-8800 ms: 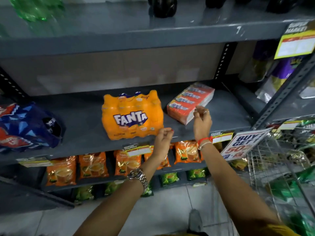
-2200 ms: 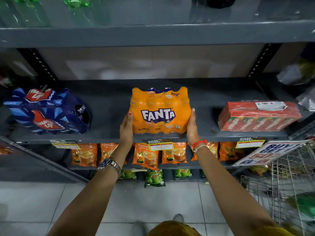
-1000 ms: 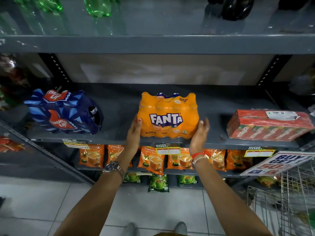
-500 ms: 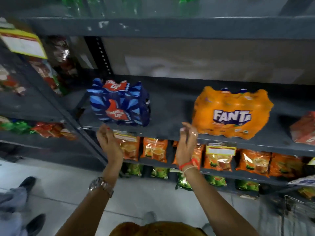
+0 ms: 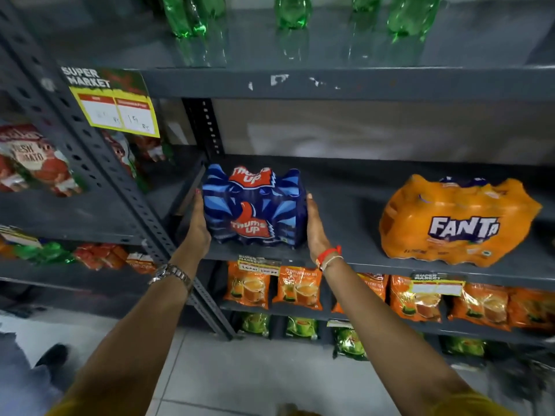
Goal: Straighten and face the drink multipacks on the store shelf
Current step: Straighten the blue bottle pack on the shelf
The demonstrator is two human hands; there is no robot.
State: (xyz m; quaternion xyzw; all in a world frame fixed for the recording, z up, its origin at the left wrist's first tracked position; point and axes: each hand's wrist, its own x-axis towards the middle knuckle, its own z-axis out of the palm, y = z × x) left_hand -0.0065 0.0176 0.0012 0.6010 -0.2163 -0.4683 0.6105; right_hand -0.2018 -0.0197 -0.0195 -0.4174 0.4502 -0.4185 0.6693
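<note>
We clamp the Thums Up multipack (image 5: 255, 205) between left hand (image 5: 196, 226) and right hand (image 5: 313, 226), fingers flat on its sides, to square it; it sits left of the Fanta multipack (image 5: 456, 220) on the shelf (image 5: 354, 205).

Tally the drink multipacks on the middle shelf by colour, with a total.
Blue: 1, the Thums Up pack, held between the left hand and right hand
Orange: 1, the Fanta pack
Total: 2

green bottles (image 5: 290, 12) top shelf | orange tea pouches (image 5: 298, 291) lower shelf | yellow price sign (image 5: 115, 108) left upright
</note>
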